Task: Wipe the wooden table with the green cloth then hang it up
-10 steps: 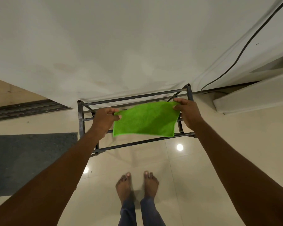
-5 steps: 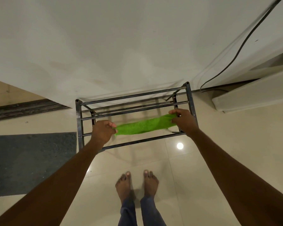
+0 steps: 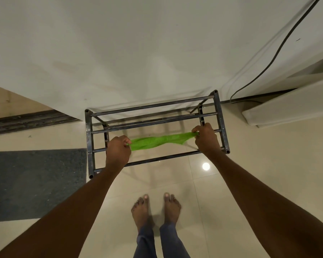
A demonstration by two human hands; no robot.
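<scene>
The green cloth (image 3: 158,142) is stretched sideways into a narrow band between my hands, over the dark metal rack (image 3: 89,138). My left hand (image 3: 117,150) pinches the cloth's left end and my right hand (image 3: 206,138) pinches its right end. The cloth lies along a middle bar of the rack; I cannot tell whether it rests on the bar. The wooden table is not in view.
The rack stands against a white wall (image 3: 138,53). A black cable (image 3: 268,62) runs down the wall at the right. A dark grey mat (image 3: 35,183) lies on the tiled floor at the left. My bare feet (image 3: 155,209) stand just before the rack.
The cloth was held up as a flat sheet; both hands have lowered it to the rack, where it now looks like a thin band.
</scene>
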